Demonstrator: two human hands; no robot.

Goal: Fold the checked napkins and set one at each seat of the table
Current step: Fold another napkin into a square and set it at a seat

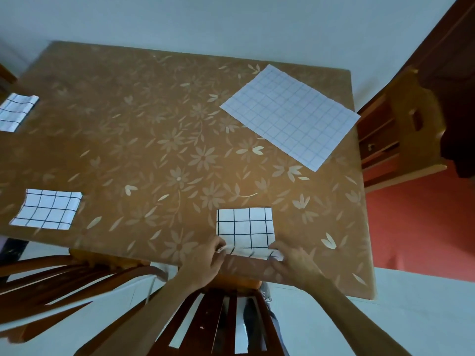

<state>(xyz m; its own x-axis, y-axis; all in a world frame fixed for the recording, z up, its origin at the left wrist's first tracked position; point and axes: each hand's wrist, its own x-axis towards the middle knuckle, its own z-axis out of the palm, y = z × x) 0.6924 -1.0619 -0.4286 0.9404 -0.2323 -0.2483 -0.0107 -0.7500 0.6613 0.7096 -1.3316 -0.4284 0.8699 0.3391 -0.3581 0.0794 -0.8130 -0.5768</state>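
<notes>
Four checked napkins [245,224] [47,209] [15,111] [290,116], one table [144,129], two hands [203,260] [295,263], at least three chairs [64,278] [231,317] [406,129].

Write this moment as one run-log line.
near napkin: folding | left hand, right hand: pinch near edge | folded napkins: left | unfolded napkin: far right

Light soft, even, cool-toned, rather dim; no glare, shadows faint. Napkin [245,227] at fingers [279,250] sharpest, grid lines crisp. Left of fingers, folded napkin [47,209] slightly soft; farthest-left napkin [15,111] smeared. Beyond fingers to right, unfolded napkin [290,116] pale, grid washed out. Table [128,124] edges bow with wide-angle distortion; chair backs [231,319] nearer than fingers stretched, blurred. Door [452,60] far right underexposed, detail lost.
</notes>
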